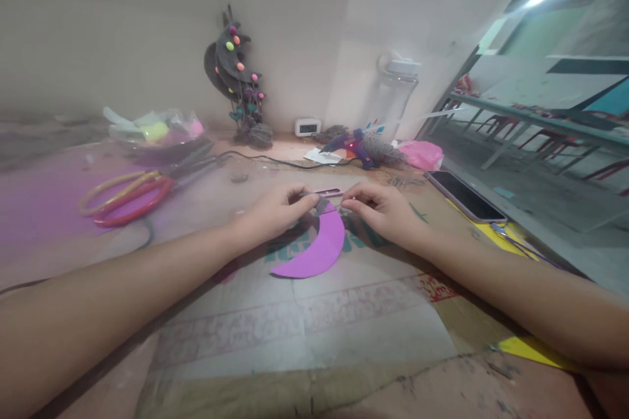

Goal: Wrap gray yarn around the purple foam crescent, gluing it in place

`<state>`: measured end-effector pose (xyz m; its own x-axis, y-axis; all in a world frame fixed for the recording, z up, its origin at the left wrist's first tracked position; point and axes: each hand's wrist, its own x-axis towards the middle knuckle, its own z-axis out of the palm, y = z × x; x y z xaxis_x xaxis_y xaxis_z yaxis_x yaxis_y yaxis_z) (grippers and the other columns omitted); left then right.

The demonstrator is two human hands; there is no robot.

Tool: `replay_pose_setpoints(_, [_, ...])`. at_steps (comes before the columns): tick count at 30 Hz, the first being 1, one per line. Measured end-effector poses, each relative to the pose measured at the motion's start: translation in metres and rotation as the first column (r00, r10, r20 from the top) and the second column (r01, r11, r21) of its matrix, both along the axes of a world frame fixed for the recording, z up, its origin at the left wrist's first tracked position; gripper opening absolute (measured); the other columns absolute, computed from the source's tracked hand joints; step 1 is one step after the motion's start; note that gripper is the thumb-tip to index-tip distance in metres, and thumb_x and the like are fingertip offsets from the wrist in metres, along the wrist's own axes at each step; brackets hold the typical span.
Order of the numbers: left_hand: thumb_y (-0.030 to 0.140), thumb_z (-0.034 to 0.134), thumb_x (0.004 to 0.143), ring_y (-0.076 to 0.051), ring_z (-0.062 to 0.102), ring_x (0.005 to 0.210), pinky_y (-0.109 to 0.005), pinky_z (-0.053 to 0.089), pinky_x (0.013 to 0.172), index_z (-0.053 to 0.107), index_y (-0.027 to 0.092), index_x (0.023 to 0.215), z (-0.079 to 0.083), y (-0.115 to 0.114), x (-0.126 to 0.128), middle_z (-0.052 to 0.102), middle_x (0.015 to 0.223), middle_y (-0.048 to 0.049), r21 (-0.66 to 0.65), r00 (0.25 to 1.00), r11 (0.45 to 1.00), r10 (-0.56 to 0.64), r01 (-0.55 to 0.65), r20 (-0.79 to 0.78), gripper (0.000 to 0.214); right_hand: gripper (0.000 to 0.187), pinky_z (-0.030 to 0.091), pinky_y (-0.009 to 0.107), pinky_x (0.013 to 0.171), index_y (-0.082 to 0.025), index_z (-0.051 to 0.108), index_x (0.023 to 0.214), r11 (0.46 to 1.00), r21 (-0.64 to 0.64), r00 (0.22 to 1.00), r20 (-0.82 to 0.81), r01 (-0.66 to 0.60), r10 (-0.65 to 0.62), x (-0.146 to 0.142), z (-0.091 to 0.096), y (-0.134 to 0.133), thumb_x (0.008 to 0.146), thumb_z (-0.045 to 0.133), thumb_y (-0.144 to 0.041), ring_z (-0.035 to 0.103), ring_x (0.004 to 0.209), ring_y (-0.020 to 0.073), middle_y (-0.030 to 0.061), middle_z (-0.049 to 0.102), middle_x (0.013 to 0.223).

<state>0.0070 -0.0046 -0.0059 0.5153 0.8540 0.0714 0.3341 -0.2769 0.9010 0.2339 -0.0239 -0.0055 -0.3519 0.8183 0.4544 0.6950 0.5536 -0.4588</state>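
Observation:
A purple crescent-shaped cutout [318, 249] lies on the table between my two hands. My left hand [276, 211] has its fingers closed in a pinch at the crescent's upper tip, beside a small dark piece. My right hand [382, 209] pinches the other end of a thin pinkish strip [330, 192] stretched between both hands just above the crescent.
Red and yellow handled scissors [128, 194] lie at the left. A glue gun [354, 144] with its cord rests at the back near a pink bag [421, 154]. A phone [466, 196] lies at the right. A dark crescent decoration [236, 78] leans against the wall. Yellow paper [535, 350] sits near the right edge.

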Motion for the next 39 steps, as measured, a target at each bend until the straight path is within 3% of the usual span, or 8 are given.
replay_pose_setpoints(5, [0.045,0.047,0.089,-0.014,0.055,0.057,-0.024,0.037,0.050,0.057,0.019,0.080,-0.0013,0.0015,-0.0008,0.067,0.070,-0.0022,0.017,0.999,0.999,-0.050,0.050,-0.022,0.030,0.021,0.044,0.025,0.063,-0.017,0.067,0.078,0.999,-0.023,0.999,0.012,-0.048,0.048,0.0018,-0.0005,0.0045,0.089,0.055,-0.030,0.060,0.066,0.0144,0.0027,0.069,0.072])
replay_pose_setpoints(23, [0.044,0.048,0.088,-0.016,0.060,0.063,-0.026,0.044,0.057,0.059,0.018,0.078,-0.0036,0.0042,-0.0014,0.069,0.071,-0.0034,0.071,0.995,0.994,-0.078,0.083,-0.060,0.030,0.023,0.042,0.024,0.061,-0.017,0.068,0.080,0.998,-0.058,0.999,0.028,-0.036,0.038,0.0010,-0.0027,0.0053,0.090,0.055,-0.033,0.058,0.063,0.0132,0.0014,0.068,0.070])
replay_pose_setpoints(39, [0.047,0.048,0.089,-0.014,0.059,0.061,-0.023,0.041,0.051,0.058,0.018,0.080,-0.0036,0.0026,-0.0027,0.069,0.073,-0.0040,0.013,0.983,0.985,-0.174,0.175,-0.054,0.032,0.023,0.039,0.023,0.058,-0.016,0.068,0.080,0.996,-0.084,1.000,-0.002,-0.031,0.031,-0.0032,-0.0011,0.0006,0.089,0.055,-0.033,0.055,0.060,0.0122,0.0003,0.064,0.065])
